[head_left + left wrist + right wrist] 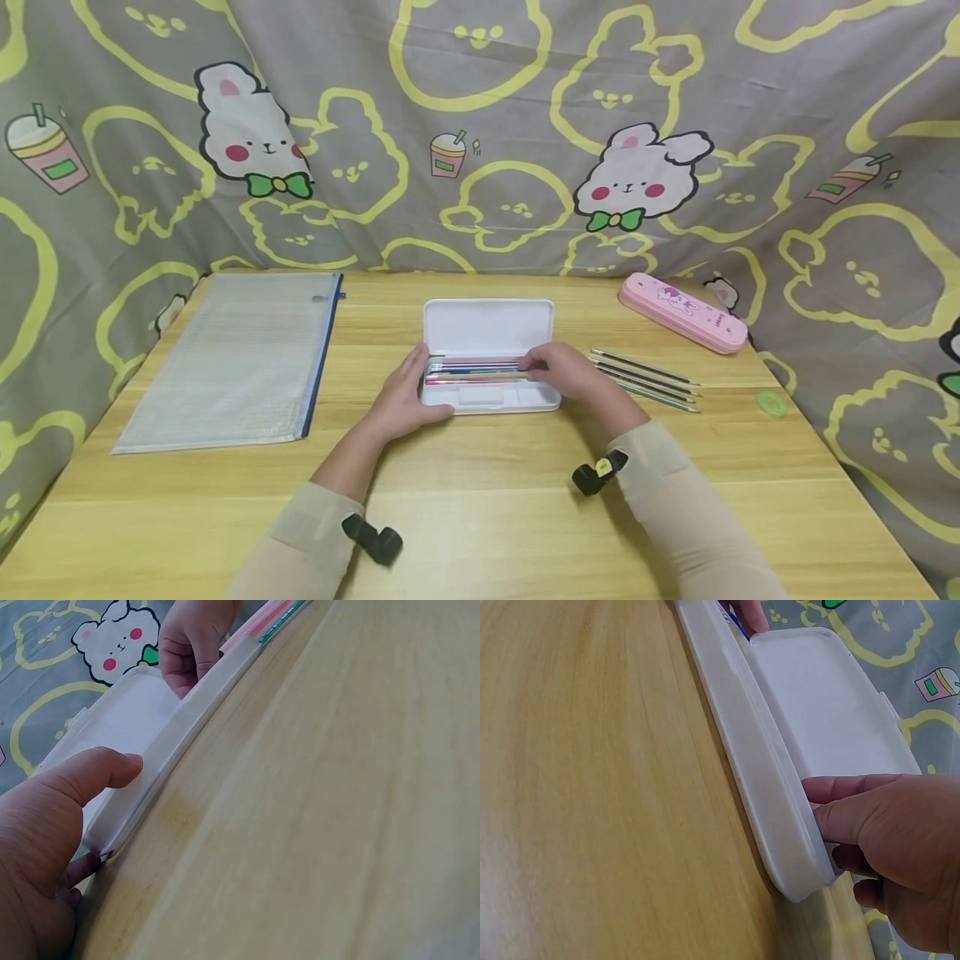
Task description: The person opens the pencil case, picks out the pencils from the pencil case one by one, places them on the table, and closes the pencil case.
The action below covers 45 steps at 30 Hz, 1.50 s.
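A white pencil case [489, 327] lies with its lid raised at the middle of the table. Several coloured pencils [472, 370] lie lengthwise inside it, and a white block [481, 395] sits in the front part. My left hand [401, 398] grips the case's left end, its thumb [112, 766] on the front wall and its fingers around the end. Reaching into the right end, my right hand [564, 371] pinches at a pencil between thumb and forefinger; the front wall hides the fingertips in the right wrist view.
Several dark and green pencils [648, 379] lie right of the case. Behind them rests a pink pencil case [684, 312], closed, and a green ring [771, 403] lies near the right edge. A mesh zip pouch [232, 358] lies flat at left. A patterned curtain [480, 150] hangs behind the table.
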Available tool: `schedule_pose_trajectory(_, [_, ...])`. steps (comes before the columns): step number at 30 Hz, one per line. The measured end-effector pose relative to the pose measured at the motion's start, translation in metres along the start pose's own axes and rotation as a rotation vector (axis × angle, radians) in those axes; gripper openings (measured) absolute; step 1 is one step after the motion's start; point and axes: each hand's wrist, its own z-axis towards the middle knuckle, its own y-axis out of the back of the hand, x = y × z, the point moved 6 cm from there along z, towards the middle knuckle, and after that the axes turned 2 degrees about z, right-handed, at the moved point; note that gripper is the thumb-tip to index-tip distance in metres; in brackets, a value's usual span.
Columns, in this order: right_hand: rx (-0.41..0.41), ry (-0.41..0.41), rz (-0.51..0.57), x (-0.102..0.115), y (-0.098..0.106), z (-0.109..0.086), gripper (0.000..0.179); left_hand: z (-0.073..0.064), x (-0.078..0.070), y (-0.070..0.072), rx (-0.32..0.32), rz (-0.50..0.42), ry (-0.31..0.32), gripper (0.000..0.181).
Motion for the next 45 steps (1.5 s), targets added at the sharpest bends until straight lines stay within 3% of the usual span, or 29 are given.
schedule_pose_trajectory(6, [0.001,0.079,-0.025,0.005,0.000,-0.005,0.020,0.000,0.000,0.000,-0.002,0.004,-0.003,0.114])
schedule_pose_trajectory(17, [-0.068,0.027,0.093,-0.007,0.018,-0.026,0.024,0.000,0.000,0.000,0.004,0.008,0.005,0.114])
schedule_pose_trajectory(26, [-0.182,-0.015,0.083,-0.044,0.046,-0.070,0.022,0.001,-0.001,0.000,-0.002,0.007,-0.003,0.112])
schedule_pose_trajectory(33, [-0.256,-0.109,0.037,-0.081,0.063,-0.112,0.022,0.001,-0.001,0.000,-0.004,-0.001,0.001,0.113])
schedule_pose_trajectory(45, [-0.284,-0.226,-0.006,-0.127,0.063,-0.166,0.021,0.001,0.000,0.000,0.002,-0.004,0.008,0.114])
